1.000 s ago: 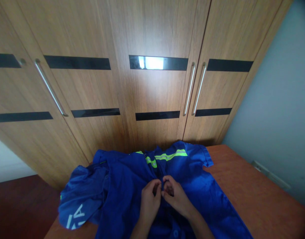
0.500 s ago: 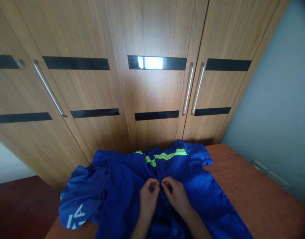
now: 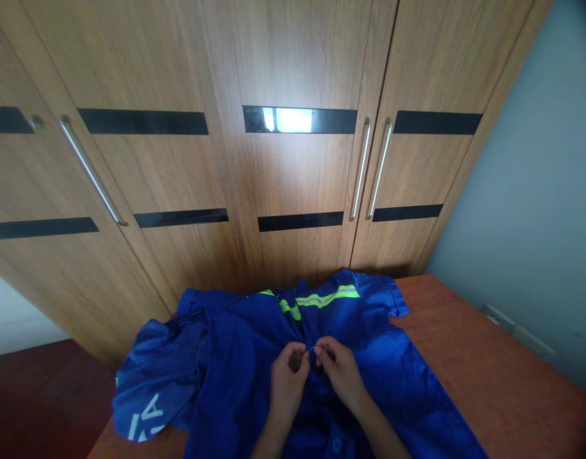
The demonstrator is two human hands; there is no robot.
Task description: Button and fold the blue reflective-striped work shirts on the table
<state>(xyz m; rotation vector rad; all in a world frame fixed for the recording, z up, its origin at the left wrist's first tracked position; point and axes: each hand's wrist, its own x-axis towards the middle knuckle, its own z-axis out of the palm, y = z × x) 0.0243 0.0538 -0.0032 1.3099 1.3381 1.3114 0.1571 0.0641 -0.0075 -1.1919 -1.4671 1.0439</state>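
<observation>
A blue work jacket [image 3: 240, 363] with yellow-green and silver reflective strips [image 3: 328, 297] lies spread out in front of me. My left hand [image 3: 289, 376] pinches one front edge of it between thumb and fingertips. Close beside it, my right hand [image 3: 338, 370] pinches the facing edge of the front opening. The fingertips of both hands almost meet over the opening, and whatever small fastening sits between them is too small to make out. Lower down the front, a round button [image 3: 336, 445] shows near the bottom of the view.
The jacket rests on a reddish-brown wooden table [image 3: 469, 357]. At the left, a bunched blue piece of cloth [image 3: 161, 382] with white letters hangs at the table's edge. Behind stands a wooden wardrobe [image 3: 302, 172] with metal handles; a pale wall [image 3: 527, 210] closes off the right.
Both hands keep their pinch at the front opening. The right fingertips have shifted slightly up and to the right, and the left hand has moved a little right.
</observation>
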